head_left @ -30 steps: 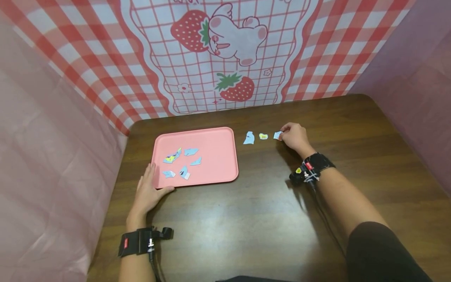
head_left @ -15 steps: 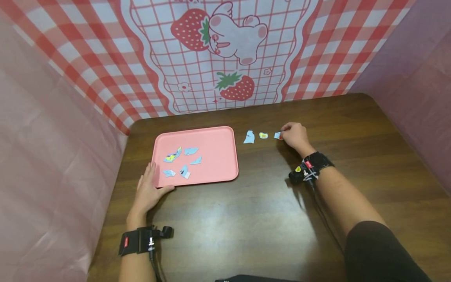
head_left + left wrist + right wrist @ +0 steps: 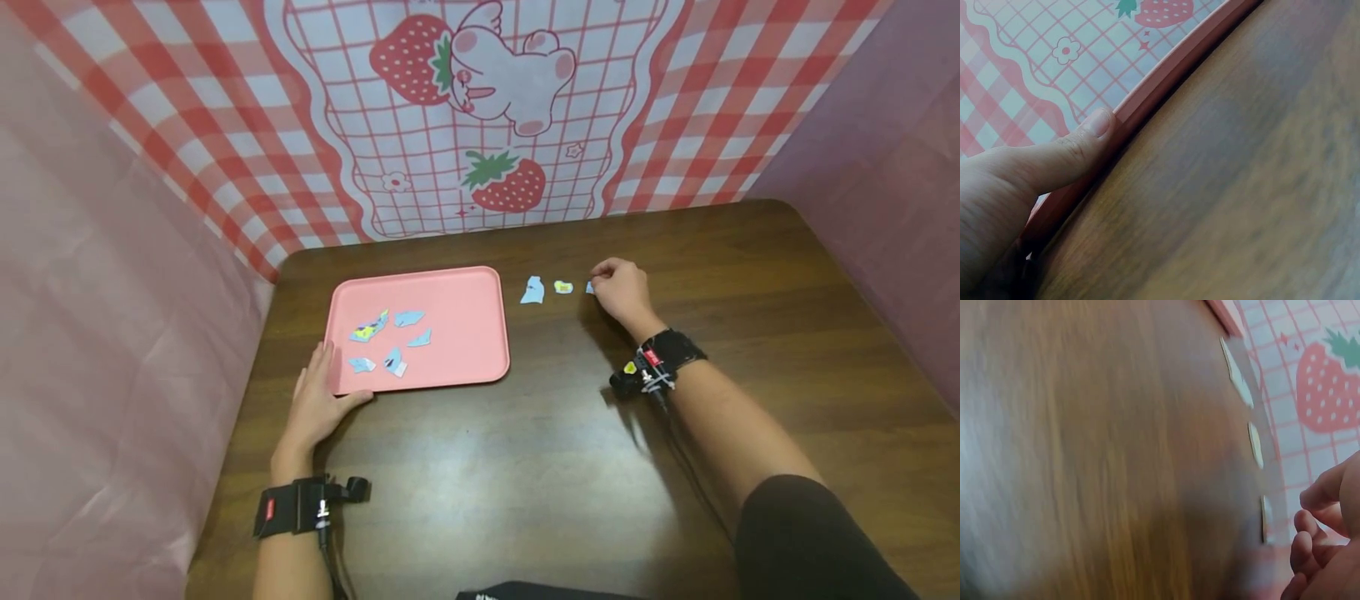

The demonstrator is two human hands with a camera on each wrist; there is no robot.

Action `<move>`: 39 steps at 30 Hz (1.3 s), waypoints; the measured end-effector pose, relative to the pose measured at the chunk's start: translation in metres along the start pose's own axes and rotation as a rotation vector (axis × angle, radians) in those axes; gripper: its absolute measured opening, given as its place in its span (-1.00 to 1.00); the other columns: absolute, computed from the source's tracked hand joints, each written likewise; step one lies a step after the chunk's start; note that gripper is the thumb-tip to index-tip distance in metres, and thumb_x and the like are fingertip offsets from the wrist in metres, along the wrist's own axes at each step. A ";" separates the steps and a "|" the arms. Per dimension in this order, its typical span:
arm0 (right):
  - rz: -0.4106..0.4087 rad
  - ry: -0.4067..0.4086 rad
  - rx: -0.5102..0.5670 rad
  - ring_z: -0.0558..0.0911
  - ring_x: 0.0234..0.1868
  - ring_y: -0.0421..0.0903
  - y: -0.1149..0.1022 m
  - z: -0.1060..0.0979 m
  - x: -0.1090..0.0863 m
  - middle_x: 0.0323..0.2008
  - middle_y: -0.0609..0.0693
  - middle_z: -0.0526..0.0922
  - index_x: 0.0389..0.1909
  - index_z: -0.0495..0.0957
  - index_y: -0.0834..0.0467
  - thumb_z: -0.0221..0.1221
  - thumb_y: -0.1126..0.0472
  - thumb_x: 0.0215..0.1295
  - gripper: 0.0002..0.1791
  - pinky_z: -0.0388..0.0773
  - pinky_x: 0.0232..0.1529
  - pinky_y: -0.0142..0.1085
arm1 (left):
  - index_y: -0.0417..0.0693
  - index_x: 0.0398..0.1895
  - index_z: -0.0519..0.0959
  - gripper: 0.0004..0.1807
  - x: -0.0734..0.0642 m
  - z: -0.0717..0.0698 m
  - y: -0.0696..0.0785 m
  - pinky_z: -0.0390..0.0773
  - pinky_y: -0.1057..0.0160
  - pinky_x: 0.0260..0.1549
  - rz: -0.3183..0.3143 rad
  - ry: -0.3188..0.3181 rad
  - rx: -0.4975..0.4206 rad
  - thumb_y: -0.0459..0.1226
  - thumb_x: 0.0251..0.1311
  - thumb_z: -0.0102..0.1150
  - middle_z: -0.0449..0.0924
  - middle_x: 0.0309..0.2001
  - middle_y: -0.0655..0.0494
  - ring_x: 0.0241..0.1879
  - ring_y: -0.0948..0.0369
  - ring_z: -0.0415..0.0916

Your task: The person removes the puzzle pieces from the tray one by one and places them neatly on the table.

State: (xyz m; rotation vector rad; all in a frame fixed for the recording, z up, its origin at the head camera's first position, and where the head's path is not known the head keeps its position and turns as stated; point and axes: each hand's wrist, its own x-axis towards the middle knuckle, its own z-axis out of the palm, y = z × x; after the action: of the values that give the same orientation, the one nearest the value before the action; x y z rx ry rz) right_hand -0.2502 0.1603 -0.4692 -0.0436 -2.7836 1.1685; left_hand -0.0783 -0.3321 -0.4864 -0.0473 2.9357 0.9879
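My left hand [image 3: 318, 408] lies around the near left corner of the pink tray [image 3: 468, 333], fingers straight along its left edge. In the left wrist view the thumb [image 3: 1079, 147] presses against the tray's front rim. Over the far right of the table, my right hand [image 3: 624, 292] hovers with loosely curled fingers. Beside them a flat, irregular light-blue piece [image 3: 1265, 519] lies on the wood, partly covered by the hand in the head view. To its left are a small yellow piece [image 3: 563, 287] and a larger light-blue piece [image 3: 532, 290], making a row.
Several flat printed pieces lie in the tray's left half, including a yellow-and-blue one [image 3: 369, 327] and a light-blue triangular one [image 3: 420, 338]. A red-and-white strawberry cloth [image 3: 502, 125] hangs behind the wooden table [image 3: 465, 475]. Cables run from both wrist cameras.
My right hand has shifted slightly left, so more of the rightmost piece is covered in the head view. The left hand keeps its place at the tray corner.
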 end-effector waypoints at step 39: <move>-0.330 -0.334 -0.085 0.63 -0.16 -0.02 -0.138 0.095 -0.059 -0.22 0.02 0.67 -0.19 0.75 0.13 0.20 0.27 0.23 -0.80 0.57 -0.16 -0.12 | -0.20 0.62 -0.17 0.34 0.001 -0.002 0.002 -0.28 -0.21 0.48 -0.027 -0.012 -0.021 0.14 0.01 0.50 -0.26 0.60 -0.26 0.58 -0.16 -0.28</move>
State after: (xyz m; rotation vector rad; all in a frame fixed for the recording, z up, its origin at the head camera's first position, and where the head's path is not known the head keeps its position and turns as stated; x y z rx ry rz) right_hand -0.2009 -0.0077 -0.4425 0.6339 -2.9564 1.0535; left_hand -0.0790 -0.3317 -0.4838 -0.0819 2.9059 1.0117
